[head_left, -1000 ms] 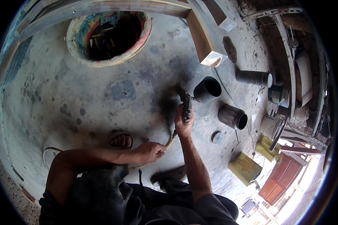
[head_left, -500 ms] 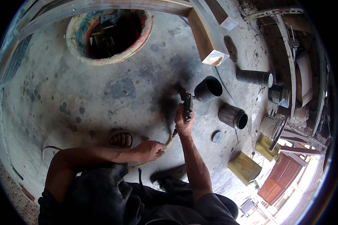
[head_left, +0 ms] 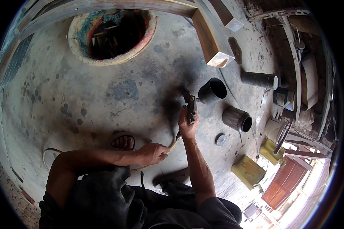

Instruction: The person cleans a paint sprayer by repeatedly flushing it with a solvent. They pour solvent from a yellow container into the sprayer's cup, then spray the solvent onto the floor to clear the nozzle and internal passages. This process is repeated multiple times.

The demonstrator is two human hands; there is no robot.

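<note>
My right hand (head_left: 188, 124) is wrapped round the handle of a dark spray gun (head_left: 191, 107), held low over the floor. A black cup (head_left: 213, 91) with an open mouth sits at the gun's right side and seems joined to it. A yellowish air hose (head_left: 173, 144) runs from the bottom of the grip. My left hand (head_left: 153, 154) is closed on that hose, nearer to me and to the left. Dark smudges mark the concrete floor around the gun's front.
Right of the gun lie a dark cylindrical can (head_left: 237, 119), a round lid (head_left: 220, 139) and another cylinder (head_left: 260, 80). Yellow-green cans (head_left: 249, 171) stand farther right. A wooden frame (head_left: 212, 42) and a paint-stained round tub (head_left: 80, 49) are at the far side. My sandalled foot (head_left: 123, 142) is near.
</note>
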